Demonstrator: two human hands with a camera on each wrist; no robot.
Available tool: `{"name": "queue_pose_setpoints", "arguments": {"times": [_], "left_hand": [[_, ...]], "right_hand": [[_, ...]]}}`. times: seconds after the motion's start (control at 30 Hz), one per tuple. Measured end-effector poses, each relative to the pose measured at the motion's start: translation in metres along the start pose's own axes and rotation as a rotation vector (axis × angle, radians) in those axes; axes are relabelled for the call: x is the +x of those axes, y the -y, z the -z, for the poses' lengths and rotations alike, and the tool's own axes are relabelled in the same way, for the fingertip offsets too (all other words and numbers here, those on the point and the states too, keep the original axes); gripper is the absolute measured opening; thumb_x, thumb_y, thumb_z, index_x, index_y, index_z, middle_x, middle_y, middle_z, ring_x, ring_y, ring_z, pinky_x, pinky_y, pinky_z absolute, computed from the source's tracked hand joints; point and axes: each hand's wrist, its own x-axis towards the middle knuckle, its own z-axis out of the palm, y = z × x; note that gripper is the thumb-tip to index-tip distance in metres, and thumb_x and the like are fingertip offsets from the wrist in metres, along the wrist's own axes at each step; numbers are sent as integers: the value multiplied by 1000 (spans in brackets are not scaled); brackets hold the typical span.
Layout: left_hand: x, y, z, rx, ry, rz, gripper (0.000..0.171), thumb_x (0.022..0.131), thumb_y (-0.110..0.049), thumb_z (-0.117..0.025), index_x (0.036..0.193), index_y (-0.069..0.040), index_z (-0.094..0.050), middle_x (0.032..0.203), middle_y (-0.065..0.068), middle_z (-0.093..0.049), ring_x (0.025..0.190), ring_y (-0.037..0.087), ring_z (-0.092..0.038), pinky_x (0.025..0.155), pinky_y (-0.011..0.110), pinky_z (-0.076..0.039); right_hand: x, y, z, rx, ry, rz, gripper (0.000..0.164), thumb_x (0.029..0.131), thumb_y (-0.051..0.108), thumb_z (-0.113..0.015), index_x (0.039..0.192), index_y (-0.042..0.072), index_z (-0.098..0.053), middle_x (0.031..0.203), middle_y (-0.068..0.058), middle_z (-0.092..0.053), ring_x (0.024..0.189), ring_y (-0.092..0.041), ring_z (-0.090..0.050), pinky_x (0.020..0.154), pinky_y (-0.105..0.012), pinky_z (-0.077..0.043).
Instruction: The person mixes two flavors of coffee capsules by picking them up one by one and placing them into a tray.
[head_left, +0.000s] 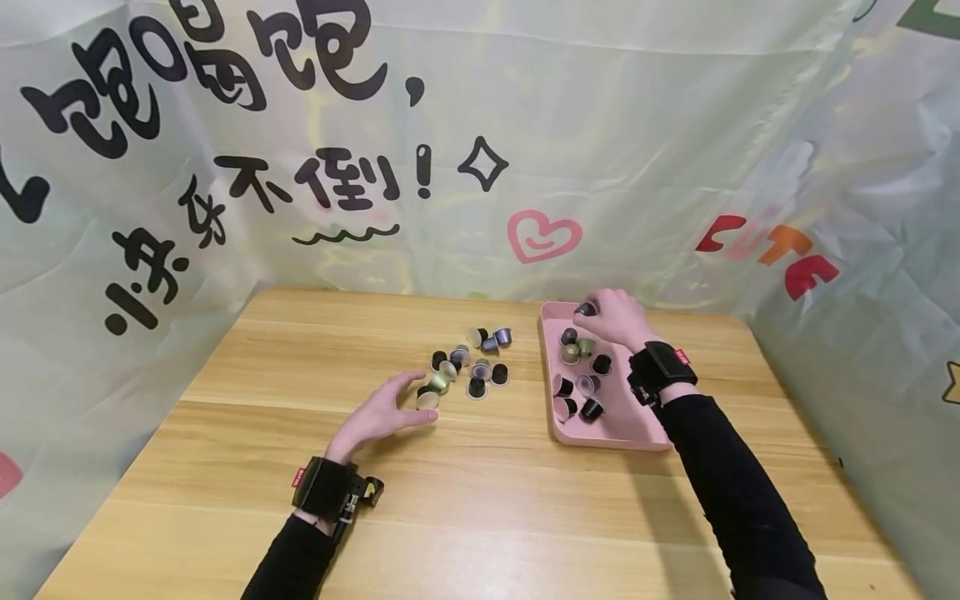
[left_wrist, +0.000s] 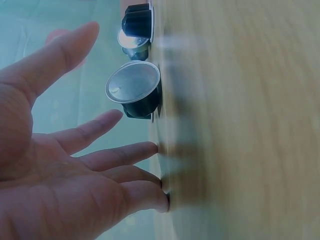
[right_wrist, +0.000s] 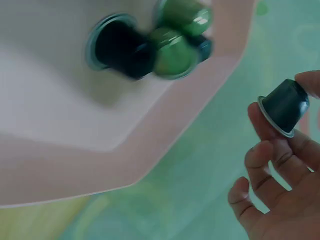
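Observation:
Over the far end of the pink tray [head_left: 630,429], my right hand [head_left: 618,318] pinches a dark coffee capsule [right_wrist: 285,107] between thumb and fingers. Several capsules lie in the tray, among them green ones [right_wrist: 175,55] and a black one [right_wrist: 117,47]. My left hand [head_left: 386,408] is spread beside the loose group of capsules on the table, fingers straight and nothing held. Nearest to it are a pale-lidded capsule [left_wrist: 133,82] and a light green capsule [head_left: 438,382]. In the left wrist view its fingertips reach down to the tabletop.
The wooden table [head_left: 465,500] runs back to a printed cloth [head_left: 637,150] hanging behind it. Purple capsules [head_left: 501,337] and black capsules [head_left: 476,387] lie between my left hand and the tray's left wall.

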Motion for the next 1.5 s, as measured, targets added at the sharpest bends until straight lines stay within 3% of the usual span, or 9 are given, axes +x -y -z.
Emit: {"name": "queue_pose_setpoints", "arguments": {"times": [0.17, 0.47, 0.63, 0.77, 0.87, 1.0, 1.17, 1.37, 1.5], "left_hand": [[0, -1, 0, 3, -1, 3, 85, 87, -31, -77, 154, -3, -34, 161, 30, -27, 148, 51, -26, 117, 73, -22], [0, -1, -2, 5, 3, 13, 85, 87, -30, -77, 155, -4, -33, 162, 30, -25, 149, 51, -25, 117, 73, -21], [-1, -1, -2, 6, -1, 18, 85, 87, -30, -78, 155, -5, -33, 162, 30, -25, 149, 51, -26, 117, 73, -22], [-1, -3, -2, 6, -6, 21, 84, 87, -28, -78, 154, -4, -34, 161, 30, -26, 148, 51, -26, 117, 73, -21], [-2, -4, -3, 5, -10, 20, 83, 87, -26, -78, 154, -4, -35, 161, 31, -26, 148, 51, -26, 117, 73, -21], [-2, -5, -3, 9, -12, 25, 82, 87, -25, -78, 154, -4, -35, 161, 31, -26, 148, 52, -27, 117, 73, -22], [-3, -5, -3, 18, -8, 38, 84, 87, -27, -78, 154, -5, -34, 161, 31, -25, 148, 52, -27, 116, 74, -22], [-2, -5, -3, 16, -5, 35, 85, 86, -28, -78, 154, -5, -34, 161, 31, -25, 148, 52, -28, 116, 74, -23], [-2, -5, -3, 16, -1, 21, 85, 86, -27, -78, 154, -4, -34, 161, 32, -26, 147, 52, -28, 116, 74, -23]], "right_hand": [[-3, -22, -1, -2, 53, -89, 25, 92, 29, -58, 85, 5, -60, 71, -5, -48, 67, -22, -44, 65, -33, -31], [-5, -47, -11, -79, 133, -194, 25, 92, 27, -62, 84, 4, -56, 79, -12, -56, 71, -27, -50, 64, -35, -35], [-4, -53, -17, -109, 161, -224, 28, 86, 22, -65, 69, 11, -46, 72, -7, -46, 69, -26, -47, 65, -38, -36], [-4, -56, -19, -145, 172, -223, 38, 89, 18, -62, 61, 15, -37, 62, -2, -35, 63, -24, -45, 69, -45, -37], [-4, -55, -21, -174, 175, -223, 37, 91, 19, -62, 60, 14, -41, 64, -5, -43, 67, -27, -49, 76, -53, -40], [-6, -51, -23, -195, 173, -227, 27, 91, 22, -62, 69, 9, -53, 81, -12, -58, 78, -32, -55, 83, -61, -43], [-12, -51, -22, -153, 136, -202, 21, 92, 24, -59, 89, 3, -60, 98, -18, -63, 84, -36, -55, 83, -59, -43], [-25, -51, -13, -89, 89, -178, 46, 97, 23, -57, 132, -7, -53, 129, -34, -58, 110, -51, -57, 93, -63, -46], [-35, -57, -6, -74, 117, -199, 43, 97, 17, -53, 126, -14, -53, 125, -39, -55, 119, -56, -46, 98, -63, -44]]}}
